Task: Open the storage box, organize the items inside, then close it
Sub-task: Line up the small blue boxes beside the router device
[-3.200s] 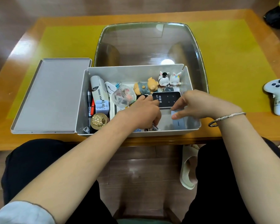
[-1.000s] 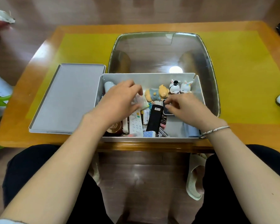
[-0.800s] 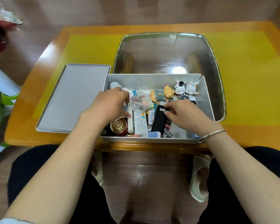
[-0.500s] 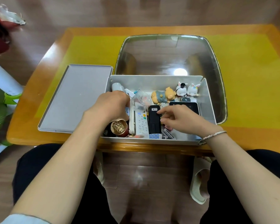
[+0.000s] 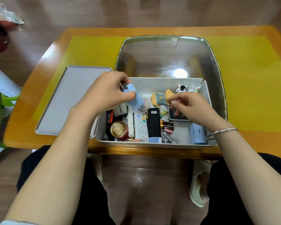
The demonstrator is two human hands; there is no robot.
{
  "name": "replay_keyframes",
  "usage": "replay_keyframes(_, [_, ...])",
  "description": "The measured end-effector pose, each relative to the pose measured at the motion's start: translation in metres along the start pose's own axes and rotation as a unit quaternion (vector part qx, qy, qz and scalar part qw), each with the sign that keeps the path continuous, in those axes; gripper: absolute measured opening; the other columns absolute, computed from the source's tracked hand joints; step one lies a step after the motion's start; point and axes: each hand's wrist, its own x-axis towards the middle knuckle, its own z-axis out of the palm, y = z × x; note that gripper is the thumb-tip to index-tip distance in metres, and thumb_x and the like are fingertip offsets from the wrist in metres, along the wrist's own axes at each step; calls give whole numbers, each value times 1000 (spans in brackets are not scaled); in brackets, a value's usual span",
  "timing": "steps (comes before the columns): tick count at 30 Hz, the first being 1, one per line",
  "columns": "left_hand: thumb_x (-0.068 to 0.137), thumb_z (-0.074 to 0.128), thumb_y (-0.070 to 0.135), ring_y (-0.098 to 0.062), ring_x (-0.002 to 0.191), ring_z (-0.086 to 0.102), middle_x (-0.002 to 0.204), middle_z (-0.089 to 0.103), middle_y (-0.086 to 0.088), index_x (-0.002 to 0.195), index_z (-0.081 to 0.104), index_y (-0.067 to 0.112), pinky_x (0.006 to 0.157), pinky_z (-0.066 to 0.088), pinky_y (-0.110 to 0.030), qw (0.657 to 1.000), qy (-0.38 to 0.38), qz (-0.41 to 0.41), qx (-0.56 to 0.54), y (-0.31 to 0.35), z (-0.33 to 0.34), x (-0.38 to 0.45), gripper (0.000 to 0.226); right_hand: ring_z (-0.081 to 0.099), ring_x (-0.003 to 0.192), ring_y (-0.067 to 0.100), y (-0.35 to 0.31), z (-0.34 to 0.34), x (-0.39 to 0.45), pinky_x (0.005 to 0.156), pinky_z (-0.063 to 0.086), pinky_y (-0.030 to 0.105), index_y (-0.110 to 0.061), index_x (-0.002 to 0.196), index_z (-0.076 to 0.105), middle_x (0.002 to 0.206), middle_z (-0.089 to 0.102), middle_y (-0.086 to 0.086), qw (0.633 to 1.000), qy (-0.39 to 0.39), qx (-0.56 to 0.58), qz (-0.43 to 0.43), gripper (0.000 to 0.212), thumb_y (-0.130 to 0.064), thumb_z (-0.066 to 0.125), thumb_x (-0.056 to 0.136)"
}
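The open storage box (image 5: 152, 144) sat at the near table edge, long axis running left to right, its grey lid (image 5: 68, 101) flat just left of it. Your left hand (image 5: 104, 93) hovered over the box's back-left corner, fingers and thumb curled round a pale blue card-like item (image 5: 133, 96) whose long axis tilted down toward the box centre. Your right hand (image 5: 190, 106) hung over the box's back-right area above the black Wi-Fi device (image 5: 177, 115), fingertips pinched together; whether they gripped anything could not be told. Inside the box, the white remote (image 5: 141, 127) and black remote (image 5: 153, 123) lay side by side, pointing away from you.
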Motion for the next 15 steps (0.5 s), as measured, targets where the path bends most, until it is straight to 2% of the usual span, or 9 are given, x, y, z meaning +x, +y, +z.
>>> replay_keyframes(3, [77, 73, 23, 0, 73, 54, 86, 58, 11, 94, 66, 16, 63, 41, -11, 996, 2, 40, -80, 9, 5, 4, 20, 64, 68, 11, -3, 4, 0, 66, 55, 28, -8, 105, 66, 89, 70, 6, 999, -16, 51, 7, 22, -18, 48, 97])
replay_keyframes(6, [81, 73, 19, -5, 81, 57, 96, 60, 3, 99, 63, 17, 67, 48, -19, 986, -16, 96, -137, 21, 11, 2, 21, 66, 68, 13, -11, 7, 2, 62, 54, 31, -12, 103, 63, 90, 70, 10, 981, -44, 185, 47, 34, -33, 37, 100])
replay_keyframes(9, [82, 72, 15, -11, 92, 58, 104, 58, -1, 107, 61, 14, 76, 51, -24, 975, -46, 151, -159, 33, 22, -2, 27, 68, 69, 22, -17, 6, 2, 53, 55, 31, -12, 109, 61, 91, 72, 12, 945, -99, 299, 90, 59, -61, 35, 87])
replay_keyframes(10, [83, 71, 14, -11, 95, 57, 105, 57, -1, 109, 61, 13, 80, 50, -24, 972, -53, 162, -162, 36, 25, -4, 28, 67, 66, 24, -17, 6, 2, 50, 52, 30, -12, 110, 60, 90, 71, 13, 937, -117, 317, 91, 64, -64, 37, 84])
replay_keyframes(13, [82, 72, 13, -10, 100, 55, 107, 56, 2, 110, 60, 15, 88, 47, -26, 969, -56, 176, -161, 41, 32, -5, 30, 52, 50, 17, -16, 2, 2, 43, 40, 22, -7, 103, 59, 75, 66, 6, 922, -124, 356, 85, 51, -54, 43, 90])
replay_keyframes(15, [81, 74, 15, -7, 99, 54, 105, 57, 6, 108, 59, 21, 88, 46, -26, 973, -60, 157, -161, 40, 34, -4, 32, 43, 47, 13, -15, -2, 1, 41, 34, 19, -8, 99, 58, 65, 58, 0, 917, -115, 373, 89, 40, -46, 47, 92])
